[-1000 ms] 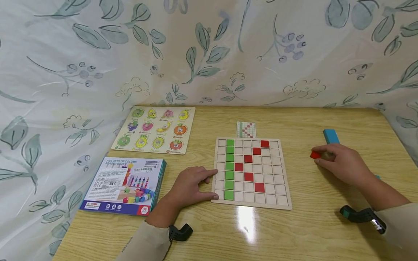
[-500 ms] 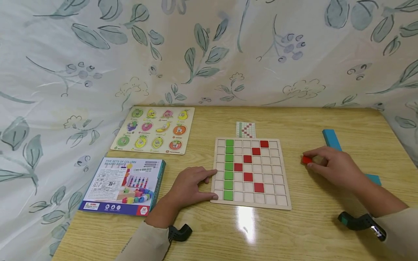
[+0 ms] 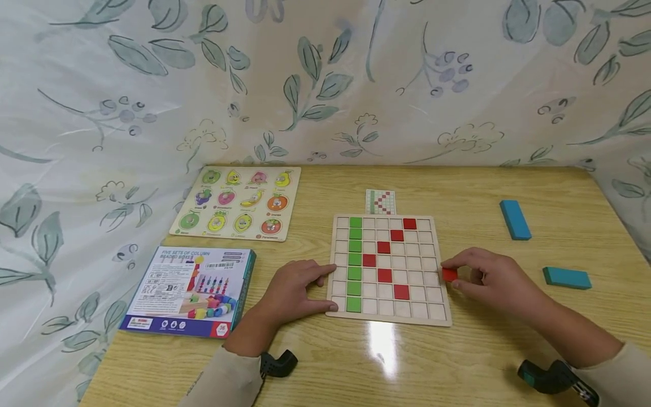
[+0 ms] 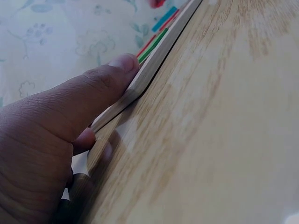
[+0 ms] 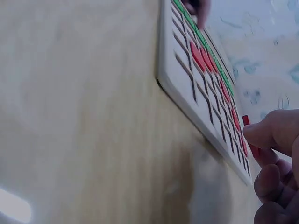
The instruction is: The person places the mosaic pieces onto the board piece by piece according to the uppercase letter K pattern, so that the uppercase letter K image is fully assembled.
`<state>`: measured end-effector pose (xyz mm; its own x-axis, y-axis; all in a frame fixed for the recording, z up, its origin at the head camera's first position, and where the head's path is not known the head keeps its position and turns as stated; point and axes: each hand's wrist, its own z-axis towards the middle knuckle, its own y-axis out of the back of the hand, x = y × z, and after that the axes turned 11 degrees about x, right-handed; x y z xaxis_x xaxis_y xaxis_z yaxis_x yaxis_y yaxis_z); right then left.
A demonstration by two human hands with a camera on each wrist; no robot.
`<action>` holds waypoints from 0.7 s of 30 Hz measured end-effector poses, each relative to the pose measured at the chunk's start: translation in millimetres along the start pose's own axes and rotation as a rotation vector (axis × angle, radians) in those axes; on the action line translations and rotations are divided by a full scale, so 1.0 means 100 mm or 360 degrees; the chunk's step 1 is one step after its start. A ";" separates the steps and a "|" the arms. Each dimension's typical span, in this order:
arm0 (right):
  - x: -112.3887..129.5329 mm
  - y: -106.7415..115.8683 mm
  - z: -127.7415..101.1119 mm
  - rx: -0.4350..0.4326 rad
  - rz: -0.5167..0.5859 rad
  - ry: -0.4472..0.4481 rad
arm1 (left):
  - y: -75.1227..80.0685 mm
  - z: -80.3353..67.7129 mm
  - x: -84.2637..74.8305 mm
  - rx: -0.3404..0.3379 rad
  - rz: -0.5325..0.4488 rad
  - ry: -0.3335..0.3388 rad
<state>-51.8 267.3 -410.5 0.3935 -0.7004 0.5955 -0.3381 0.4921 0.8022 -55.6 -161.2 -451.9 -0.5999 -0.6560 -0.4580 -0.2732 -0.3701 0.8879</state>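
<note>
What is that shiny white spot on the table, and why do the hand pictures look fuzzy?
Head view: lamp glare on the table below the grid board. Left wrist view: left hand soft, too close. Right wrist view: table smeared, the board's squares blurred.

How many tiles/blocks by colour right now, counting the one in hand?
Green tiles on the grid board: 7
Red tiles on the board: 6
Red tile pinched in the right hand: 1
Blue blocks on the table: 2
Total: 16

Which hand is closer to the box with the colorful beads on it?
The left hand. It rests just right of the bead box, against the grid board. The right hand is across the board, pinching a red tile.
</note>
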 end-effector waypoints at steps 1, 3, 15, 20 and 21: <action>0.03 -0.03 -0.01 0.0015 0.0024 0.0009 | 0.00 0.00 0.00 -0.0002 -0.0003 -0.0002; 0.08 -0.09 -0.03 0.0047 0.0074 0.0030 | 0.00 0.01 0.00 -0.0003 -0.0009 0.0002; 0.26 -0.45 -0.11 0.0117 0.0172 0.0223 | 0.03 -0.01 -0.01 0.0042 -0.0034 0.0060; 0.27 -0.47 -0.09 0.0142 0.0124 0.0289 | 0.02 0.00 -0.01 0.0042 -0.0039 0.0054; 0.28 -0.47 -0.09 0.0157 0.0122 0.0293 | 0.01 0.00 0.00 0.0040 -0.0039 0.0052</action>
<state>-17.7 229.4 -431.3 0.5099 -0.5521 0.6597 -0.4516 0.4809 0.7515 -55.8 -161.3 -450.5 -0.5679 -0.6682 -0.4806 -0.3069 -0.3699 0.8769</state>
